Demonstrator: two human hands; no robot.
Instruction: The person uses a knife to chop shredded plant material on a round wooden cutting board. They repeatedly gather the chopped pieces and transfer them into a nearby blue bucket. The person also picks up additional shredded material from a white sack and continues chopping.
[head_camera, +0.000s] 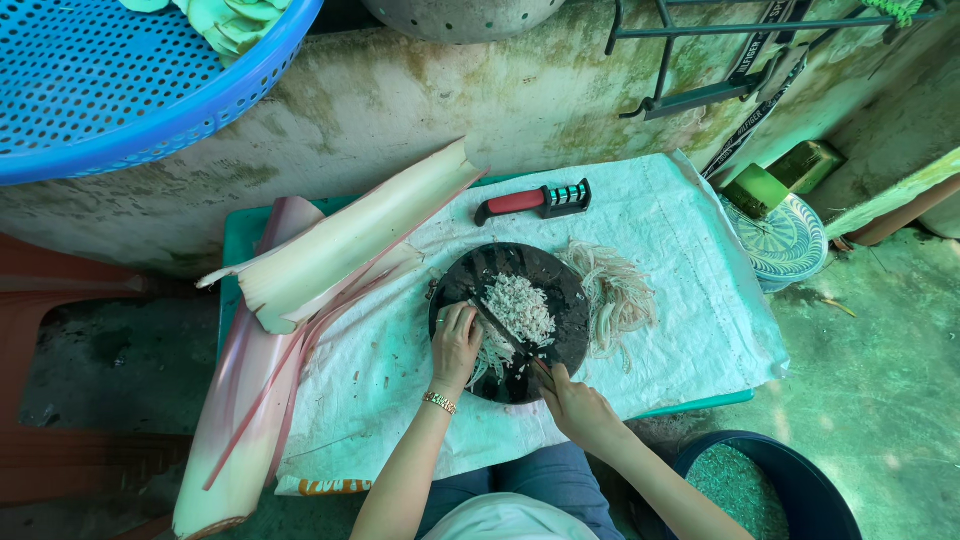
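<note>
While the left hand (456, 345) lies palm-down on the round dark chopping board (560, 290), its fingers pressed together and curled over a small bunch of pale strands (490, 352) at the board's seven o'clock, the right hand (578, 408) sits at the board's five o'clock edge, fingers wrapped tight about the handle of a knife (505, 335); the blade runs from that hand toward eleven o'clock, its length resting on the board just beside the left fingertips; a gold bracelet (440, 402) circles the left wrist. A heap of finely chopped pale bits (520, 308) lies at the board's centre, touching the blade's far side; a loose tangle of uncut strands (615, 290) rests at three o'clock from the board, partly on its rim and partly on the white woven sheet (690, 250) that covers the low green table (240, 235). At twelve o'clock from the board lies a knife sharpener (535, 201) with a red handle and black head; at nine to ten o'clock, large cream and pink banana-flower bracts (330, 250) lie across the sheet and off the table edge; a blue perforated basket (110, 90) hangs at the frame's ten o'clock; a dark tub (800, 480) stands at five o'clock, near the right forearm.
</note>
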